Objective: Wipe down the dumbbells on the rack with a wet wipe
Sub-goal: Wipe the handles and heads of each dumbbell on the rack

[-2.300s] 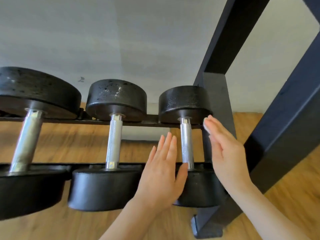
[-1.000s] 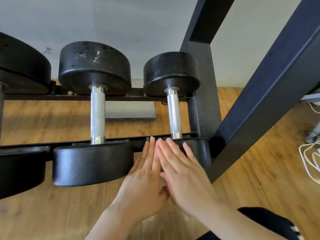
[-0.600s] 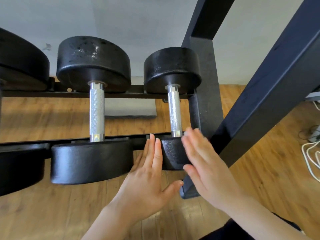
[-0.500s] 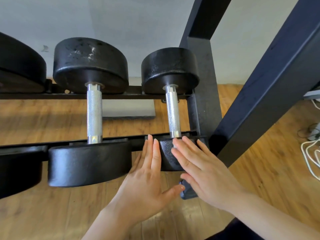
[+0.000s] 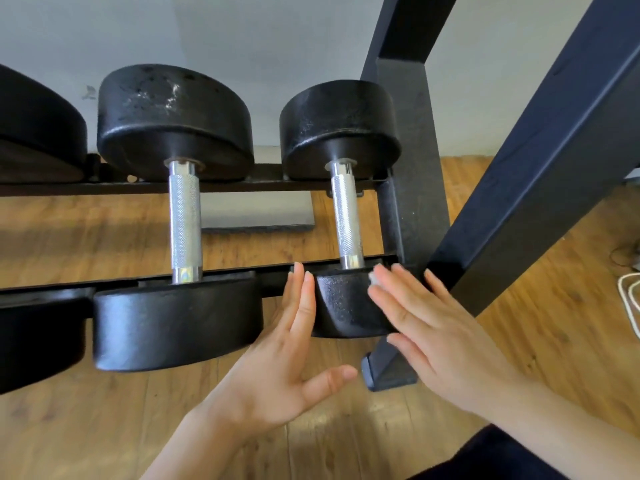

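Moved: right hand (image 5: 440, 337) had slid a little toward 3 o'clock across the small dumbbell (image 5: 346, 303)'s near head since half a second before.
Left hand (image 5: 284, 368): fingers straight, flat against that head's 9 o'clock side.
Right hand: fingers straight; something pale at its fingertips, wipe not certain.
Small dumbbell: on the rack (image 5: 412, 161), at its 3 o'clock end.

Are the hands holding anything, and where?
Neither grips anything. The left hand lies flat against the side of the small dumbbell's near head; the right hand is flat over its other side, a whitish scrap at its fingertips.
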`<action>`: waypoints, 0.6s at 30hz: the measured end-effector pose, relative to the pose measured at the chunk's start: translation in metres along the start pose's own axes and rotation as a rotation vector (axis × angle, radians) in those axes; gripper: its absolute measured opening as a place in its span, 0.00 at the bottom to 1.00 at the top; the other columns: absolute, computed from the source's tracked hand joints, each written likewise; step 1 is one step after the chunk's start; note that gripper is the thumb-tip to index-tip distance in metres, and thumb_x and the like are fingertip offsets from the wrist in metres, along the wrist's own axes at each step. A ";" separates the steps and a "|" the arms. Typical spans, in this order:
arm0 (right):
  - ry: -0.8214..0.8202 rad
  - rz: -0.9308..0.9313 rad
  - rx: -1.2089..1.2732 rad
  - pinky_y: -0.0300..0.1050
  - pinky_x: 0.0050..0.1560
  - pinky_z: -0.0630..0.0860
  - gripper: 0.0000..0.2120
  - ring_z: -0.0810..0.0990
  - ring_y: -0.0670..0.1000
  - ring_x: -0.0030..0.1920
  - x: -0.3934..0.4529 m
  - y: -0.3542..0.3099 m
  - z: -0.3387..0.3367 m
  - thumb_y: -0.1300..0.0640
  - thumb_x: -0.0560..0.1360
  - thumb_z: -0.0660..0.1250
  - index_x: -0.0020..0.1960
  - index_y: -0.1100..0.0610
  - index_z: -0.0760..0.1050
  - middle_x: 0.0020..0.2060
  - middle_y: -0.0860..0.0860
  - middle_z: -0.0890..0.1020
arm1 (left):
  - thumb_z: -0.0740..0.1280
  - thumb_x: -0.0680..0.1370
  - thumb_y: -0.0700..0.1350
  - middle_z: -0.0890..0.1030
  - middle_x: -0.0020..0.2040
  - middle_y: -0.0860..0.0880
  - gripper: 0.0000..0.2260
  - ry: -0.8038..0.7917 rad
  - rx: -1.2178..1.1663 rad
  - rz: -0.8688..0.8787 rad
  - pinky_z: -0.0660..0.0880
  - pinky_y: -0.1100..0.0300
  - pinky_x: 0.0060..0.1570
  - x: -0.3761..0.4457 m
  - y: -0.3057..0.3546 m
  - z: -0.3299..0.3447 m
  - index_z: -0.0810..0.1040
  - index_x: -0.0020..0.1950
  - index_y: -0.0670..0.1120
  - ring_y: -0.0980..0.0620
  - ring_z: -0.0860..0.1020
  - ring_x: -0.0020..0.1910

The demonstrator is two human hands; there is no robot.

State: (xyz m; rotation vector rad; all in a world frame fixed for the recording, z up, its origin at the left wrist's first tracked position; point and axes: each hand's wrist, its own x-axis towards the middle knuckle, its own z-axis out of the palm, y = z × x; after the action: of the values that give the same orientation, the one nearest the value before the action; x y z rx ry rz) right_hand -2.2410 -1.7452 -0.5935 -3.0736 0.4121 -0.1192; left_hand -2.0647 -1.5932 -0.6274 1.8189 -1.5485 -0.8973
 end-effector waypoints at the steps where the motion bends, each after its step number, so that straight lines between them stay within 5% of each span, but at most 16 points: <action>1: 0.015 0.070 0.060 0.47 0.74 0.50 0.28 0.53 0.47 0.76 -0.003 0.004 -0.001 0.51 0.78 0.52 0.76 0.55 0.53 0.77 0.46 0.54 | 0.49 0.68 0.78 0.19 0.68 0.61 0.50 0.006 -0.001 0.006 0.33 0.76 0.66 0.000 -0.001 0.000 0.19 0.67 0.52 0.64 0.26 0.71; 4: 0.053 0.148 0.178 0.41 0.74 0.45 0.29 0.49 0.46 0.76 -0.001 0.000 0.003 0.49 0.79 0.52 0.77 0.56 0.48 0.77 0.45 0.48 | 0.48 0.68 0.79 0.18 0.67 0.60 0.50 0.019 0.022 0.022 0.32 0.76 0.66 0.002 -0.003 0.002 0.19 0.67 0.50 0.63 0.25 0.70; 12: 0.036 -0.141 0.042 0.48 0.75 0.48 0.27 0.50 0.50 0.76 0.019 0.002 0.004 0.47 0.79 0.53 0.75 0.56 0.55 0.76 0.50 0.56 | 0.50 0.71 0.74 0.20 0.69 0.61 0.48 0.031 -0.051 0.013 0.34 0.76 0.67 0.002 0.000 0.001 0.21 0.69 0.50 0.64 0.27 0.71; 18: 0.110 -0.121 0.211 0.40 0.74 0.53 0.21 0.56 0.49 0.75 0.000 0.005 0.008 0.57 0.83 0.50 0.75 0.57 0.58 0.75 0.49 0.60 | 0.37 0.69 0.74 0.23 0.69 0.64 0.37 0.178 0.000 -0.103 0.31 0.73 0.67 0.005 0.012 0.013 0.21 0.65 0.58 0.68 0.28 0.70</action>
State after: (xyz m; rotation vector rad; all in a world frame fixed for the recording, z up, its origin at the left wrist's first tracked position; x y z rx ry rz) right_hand -2.2419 -1.7501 -0.6022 -2.8903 0.2017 -0.3155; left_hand -2.0816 -1.6001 -0.6261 1.9367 -1.3561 -0.7581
